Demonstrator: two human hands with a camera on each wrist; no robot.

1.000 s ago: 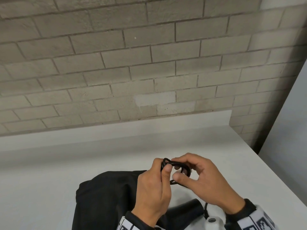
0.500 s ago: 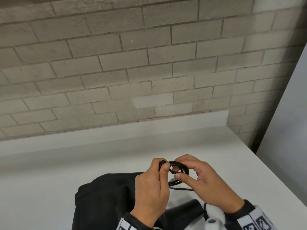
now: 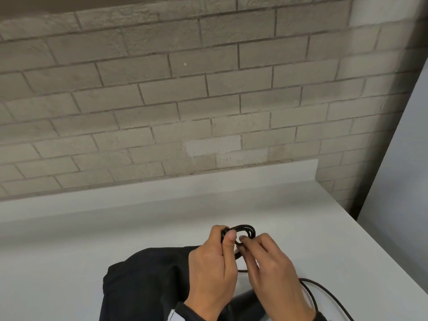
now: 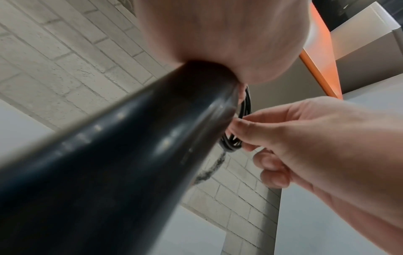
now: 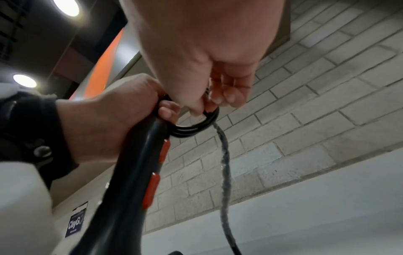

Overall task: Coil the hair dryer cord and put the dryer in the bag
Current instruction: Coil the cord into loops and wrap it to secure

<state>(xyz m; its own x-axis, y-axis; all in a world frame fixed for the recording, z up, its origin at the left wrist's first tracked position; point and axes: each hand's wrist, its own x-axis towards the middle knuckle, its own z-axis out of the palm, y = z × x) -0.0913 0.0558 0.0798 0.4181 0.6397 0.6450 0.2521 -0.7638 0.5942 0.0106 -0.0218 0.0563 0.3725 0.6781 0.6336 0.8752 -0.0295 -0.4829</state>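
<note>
We see only the black handle of the hair dryer (image 5: 130, 181); its head runs off the bottom edge in both wrist views and hides under the hands in the head view. The left hand (image 3: 209, 272) covers one side of the cord coil (image 3: 246, 229), so we cannot count its loops. The loose cord (image 5: 224, 165) blurs with motion and leaves the frame below. The bag (image 3: 143, 290) is cut off at the bottom edge, its opening unseen. The right hand (image 3: 273, 272) has its fingertips tucked behind the coil
</note>
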